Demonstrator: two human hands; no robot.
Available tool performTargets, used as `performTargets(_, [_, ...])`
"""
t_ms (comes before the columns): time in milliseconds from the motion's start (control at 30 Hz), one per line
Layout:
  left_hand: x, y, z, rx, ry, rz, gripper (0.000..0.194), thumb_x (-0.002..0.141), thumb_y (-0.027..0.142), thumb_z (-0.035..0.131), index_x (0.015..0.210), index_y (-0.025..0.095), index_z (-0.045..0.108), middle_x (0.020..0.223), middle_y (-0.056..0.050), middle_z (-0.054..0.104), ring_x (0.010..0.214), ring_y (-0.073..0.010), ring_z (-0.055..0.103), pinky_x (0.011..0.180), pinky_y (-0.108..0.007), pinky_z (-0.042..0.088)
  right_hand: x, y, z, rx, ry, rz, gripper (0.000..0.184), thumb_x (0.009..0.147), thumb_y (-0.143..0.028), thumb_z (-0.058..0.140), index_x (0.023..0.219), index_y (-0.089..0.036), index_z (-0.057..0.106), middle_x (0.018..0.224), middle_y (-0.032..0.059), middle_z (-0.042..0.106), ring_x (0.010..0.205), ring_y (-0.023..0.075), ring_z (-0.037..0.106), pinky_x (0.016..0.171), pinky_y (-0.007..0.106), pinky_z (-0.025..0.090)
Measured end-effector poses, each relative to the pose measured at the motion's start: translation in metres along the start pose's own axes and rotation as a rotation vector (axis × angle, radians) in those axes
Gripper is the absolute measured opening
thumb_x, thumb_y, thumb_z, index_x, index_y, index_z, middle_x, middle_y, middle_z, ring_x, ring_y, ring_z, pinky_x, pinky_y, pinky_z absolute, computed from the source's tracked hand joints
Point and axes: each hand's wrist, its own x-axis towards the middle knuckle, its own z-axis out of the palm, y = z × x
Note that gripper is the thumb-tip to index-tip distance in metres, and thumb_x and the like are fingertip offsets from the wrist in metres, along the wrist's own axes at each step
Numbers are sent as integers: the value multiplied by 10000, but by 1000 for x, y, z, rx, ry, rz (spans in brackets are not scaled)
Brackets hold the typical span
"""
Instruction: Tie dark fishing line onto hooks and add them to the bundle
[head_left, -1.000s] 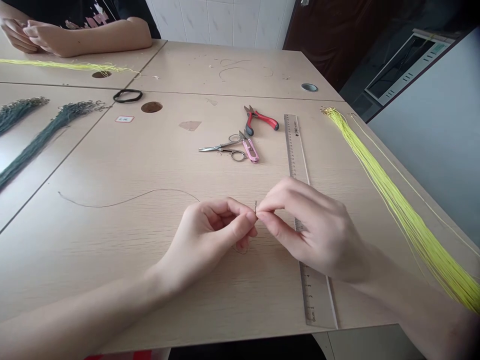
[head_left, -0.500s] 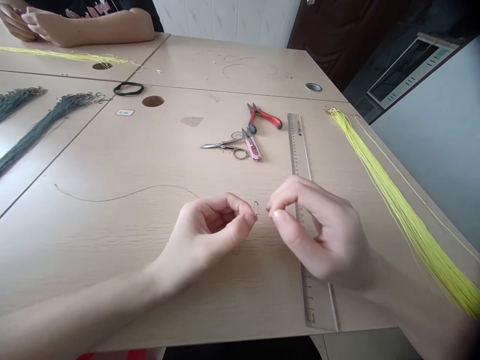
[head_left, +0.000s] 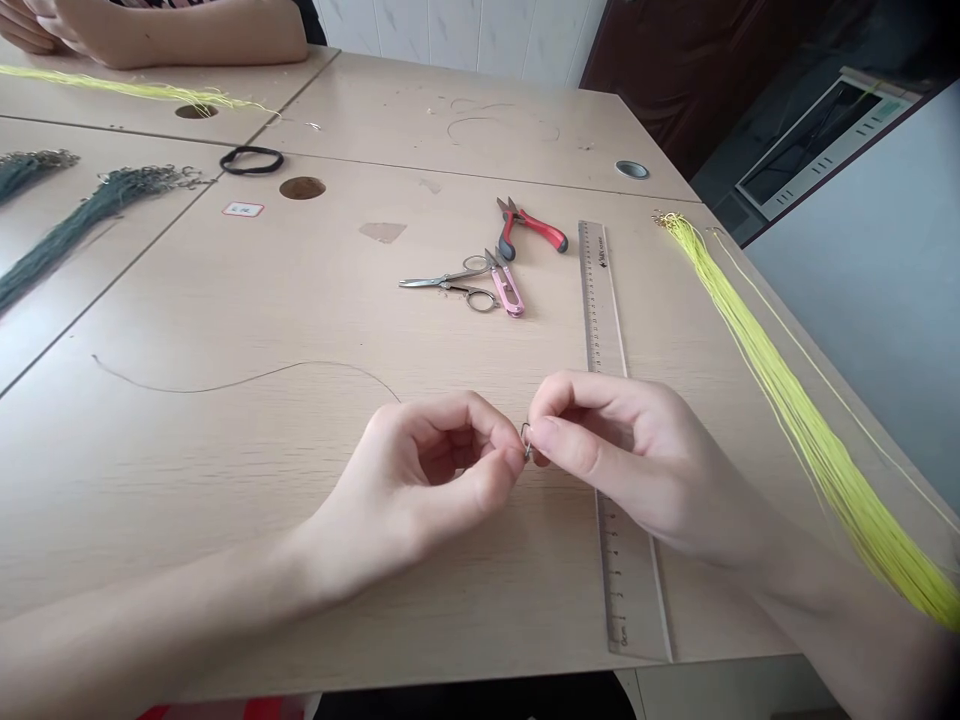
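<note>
My left hand [head_left: 442,480] is closed, thumb and forefinger pinching a thin dark cord [head_left: 300,363] near a small loop. From behind that hand the cord's tail curves out leftward over the table. The tiny loop [head_left: 525,434] stands up between the two hands. At its right side my right hand [head_left: 615,450] pinches with thumb and forefinger, its tips almost touching the left ones. What exactly lies between the right fingertips is partly hidden. Beneath the right hand a clear ruler [head_left: 637,600] lies lengthwise, partly covered.
Ahead lie scissors [head_left: 450,282], pink thread snips [head_left: 508,290] and red-handled pliers [head_left: 532,228]. A yellow cord bundle [head_left: 795,410] runs along the right edge. Grey-green bundles [head_left: 82,225], a black band [head_left: 252,160] and a label [head_left: 243,209] lie left. A co-worker's forearm [head_left: 217,35] rests far left.
My right hand has moved in to meet the left and now pinches at the loop. My left hand has shifted slightly right. The view has tilted a little.
</note>
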Motion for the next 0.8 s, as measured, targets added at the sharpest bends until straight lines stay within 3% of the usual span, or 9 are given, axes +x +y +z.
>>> performTargets(167, [0,-1,-2,43,-9,25,127,789,164,575,667,185,601,608,50,518,590,-65,456,540,-151,391,0,0,0,18,-10,-3,203,890,-309,517,722,-209,568,691,-37,533,673,87,492,605,208,407])
performTargets(267, [-1,-2,-3,71,-33,11,116,799,192,578,684,186,600,626,37,525,609,-85,459,554,-184,399,1,0,0,30,-24,16,197,883,-319,536,728,-206,576,682,-47,532,624,70,469,563,196,394])
performTargets(433, [0,0,-5,39,19,59,152,822,182,571,672,181,593,579,63,502,532,-41,424,503,-123,378,-3,-1,0,72,-7,-23,161,870,-233,556,714,-197,571,646,-66,520,571,38,453,500,150,372])
performTargets(567, [0,2,-4,35,46,117,165,839,185,563,676,183,589,581,69,508,548,-38,447,520,-115,390,-8,-1,0,98,-35,-79,141,867,-160,543,732,-198,558,683,-70,541,621,33,490,554,130,404])
performTargets(700, [-3,-1,-4,38,-14,127,139,841,191,556,704,196,575,622,59,520,567,-56,453,526,-150,401,-9,0,2,103,55,-165,141,860,-147,546,728,-193,558,703,-50,551,672,56,512,631,167,429])
performTargets(800, [-7,-3,-3,168,-142,181,100,832,142,545,750,199,553,636,48,529,559,-67,469,516,-170,404,-8,0,0,187,143,-167,139,850,-179,565,714,-208,561,706,-26,542,714,102,524,677,232,441])
